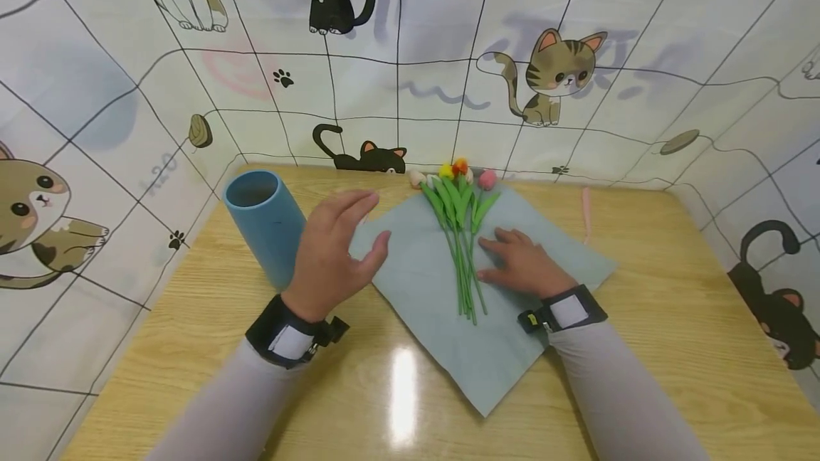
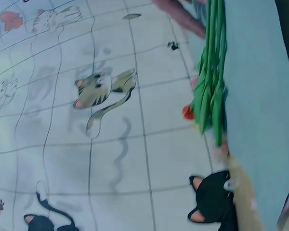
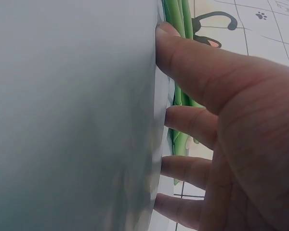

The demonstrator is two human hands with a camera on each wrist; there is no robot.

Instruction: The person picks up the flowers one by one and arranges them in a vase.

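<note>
A bunch of artificial tulips (image 1: 463,212) with green stems and yellow, orange, pink and white heads lies on a pale blue-grey sheet of wrapping paper (image 1: 423,326). My right hand (image 1: 525,262) rests on the paper just right of the stems, fingers spread. In the right wrist view its fingertips (image 3: 176,166) meet the paper, with green stems (image 3: 182,96) beyond. My left hand (image 1: 336,255) is raised over the paper's left side, thumb and fingers apart, holding nothing. In the left wrist view the stems (image 2: 214,62) show beside the paper (image 2: 260,96).
A blue cylindrical vase (image 1: 265,226) stands upright at the left, right behind my left hand. A thin pink ribbon strip (image 1: 586,215) lies on the wooden table (image 1: 673,347) at the right. A cat-patterned curtain (image 1: 435,34) borders the table at the back and sides.
</note>
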